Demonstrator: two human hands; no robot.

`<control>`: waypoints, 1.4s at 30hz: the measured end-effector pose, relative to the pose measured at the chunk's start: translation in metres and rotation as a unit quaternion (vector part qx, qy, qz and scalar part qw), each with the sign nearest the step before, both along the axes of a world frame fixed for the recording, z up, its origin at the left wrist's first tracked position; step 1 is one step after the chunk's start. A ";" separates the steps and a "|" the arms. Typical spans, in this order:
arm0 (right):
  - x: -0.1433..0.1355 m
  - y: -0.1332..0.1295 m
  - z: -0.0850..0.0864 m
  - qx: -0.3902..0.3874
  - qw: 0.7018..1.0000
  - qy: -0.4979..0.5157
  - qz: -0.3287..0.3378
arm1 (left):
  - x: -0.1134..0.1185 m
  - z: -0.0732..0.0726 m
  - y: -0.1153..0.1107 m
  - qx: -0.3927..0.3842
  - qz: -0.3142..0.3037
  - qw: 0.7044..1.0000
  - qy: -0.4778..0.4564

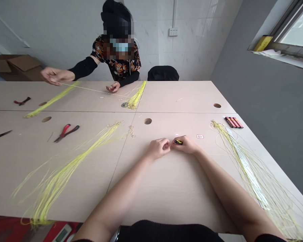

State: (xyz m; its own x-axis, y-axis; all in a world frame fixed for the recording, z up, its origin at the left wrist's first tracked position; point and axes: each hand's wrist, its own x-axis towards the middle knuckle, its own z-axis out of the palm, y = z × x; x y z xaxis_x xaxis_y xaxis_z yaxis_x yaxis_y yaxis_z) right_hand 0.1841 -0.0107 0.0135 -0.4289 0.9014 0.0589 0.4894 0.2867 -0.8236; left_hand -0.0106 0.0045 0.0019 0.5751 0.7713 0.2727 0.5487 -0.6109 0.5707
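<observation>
I've got the bare right hand clamped on a small black-and-yellow object well in from the pale beige tabletop's near edge, but can't tell if the curled left hand's grip has anything.

Left of the ruler on the table: right hand, left hand, a thread bundle, then pliers

Pale table with yellow strands; pliers; red cylinders; silver strip
</observation>
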 end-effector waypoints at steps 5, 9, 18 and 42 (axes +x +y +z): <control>0.000 0.000 0.000 0.001 1.000 0.000 0.000 | 0.000 -0.001 0.000 0.000 0.004 1.000 0.003; 0.001 0.001 -0.002 0.006 1.000 -0.003 0.001 | 0.000 0.000 -0.001 -0.003 0.005 1.000 0.005; 0.003 0.001 -0.004 0.015 1.000 -0.003 0.004 | 0.000 -0.001 0.000 -0.006 0.003 1.000 -0.004; 0.002 0.000 0.001 -0.002 1.000 0.005 -0.008 | -0.001 0.000 0.000 -0.005 0.002 1.000 -0.024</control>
State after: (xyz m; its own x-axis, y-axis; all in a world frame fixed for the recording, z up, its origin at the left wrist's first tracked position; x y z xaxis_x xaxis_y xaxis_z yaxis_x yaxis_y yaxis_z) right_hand 0.1860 -0.0106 0.0144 -0.4132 0.9087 0.0596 0.4864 0.2756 -0.8291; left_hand -0.0113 0.0048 0.0022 0.5580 0.7767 0.2923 0.5238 -0.6028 0.6018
